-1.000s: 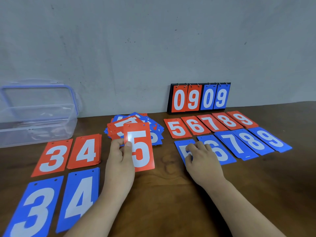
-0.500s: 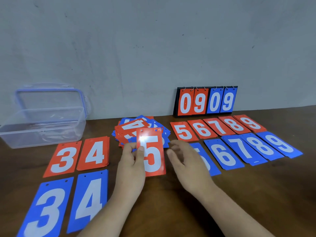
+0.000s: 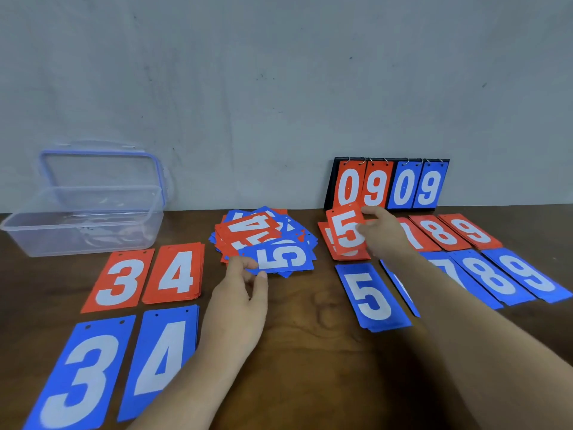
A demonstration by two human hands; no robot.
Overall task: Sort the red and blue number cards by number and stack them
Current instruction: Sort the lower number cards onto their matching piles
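The right hand (image 3: 384, 234) pinches a red 5 card (image 3: 344, 228) by its right edge between thumb and fingers. The card is tilted over the red 5 stack (image 3: 325, 243) at the back of the table (image 3: 310, 311); whether it touches the stack I cannot tell. The left hand (image 3: 238, 296) has its thumb and curled fingers on the near left corner of a blue 5 card (image 3: 279, 257), which lies sideways on the front of the loose card pile (image 3: 248, 228). A blue 5 stack (image 3: 372, 296) lies just in front of the red one. Sorted stacks sit at the left — red 3 (image 3: 119, 279), red 4 (image 3: 175, 273), blue 3 (image 3: 80, 373) and blue 4 (image 3: 161, 355).
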